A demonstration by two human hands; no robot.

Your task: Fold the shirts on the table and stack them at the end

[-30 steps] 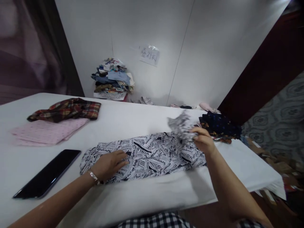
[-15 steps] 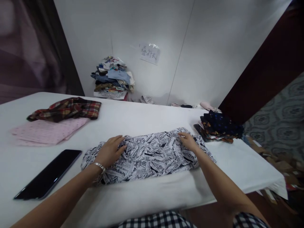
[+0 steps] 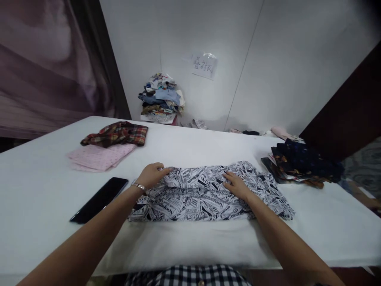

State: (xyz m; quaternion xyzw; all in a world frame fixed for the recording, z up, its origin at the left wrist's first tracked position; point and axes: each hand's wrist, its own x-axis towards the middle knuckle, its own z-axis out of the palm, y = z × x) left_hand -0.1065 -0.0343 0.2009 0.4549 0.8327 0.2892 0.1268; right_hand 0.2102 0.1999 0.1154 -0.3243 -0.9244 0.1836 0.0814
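A black-and-white newspaper-print shirt (image 3: 193, 198) lies folded in a long, wrinkled band across the table in front of me. At its far left corner, my left hand (image 3: 152, 175) has the edge between thumb and fingers; some fingertips are hidden behind the cloth. My right hand (image 3: 237, 186) rests on the right half of the shirt with its fingers spread and lying on the print. Loose fabric spreads out at the shirt's right end, past my right forearm.
A dark phone (image 3: 99, 200) lies left of the shirt. Behind it, a red plaid garment (image 3: 117, 134) rests on a folded pink cloth (image 3: 99, 157). A dark folded clothes pile (image 3: 302, 161) stands at right on the white table (image 3: 178, 149). More clothes (image 3: 162, 97) are stacked by the wall.
My left hand has shifted from lying on the cloth to gripping its far left edge. My right hand stays on the shirt. The view has turned left.
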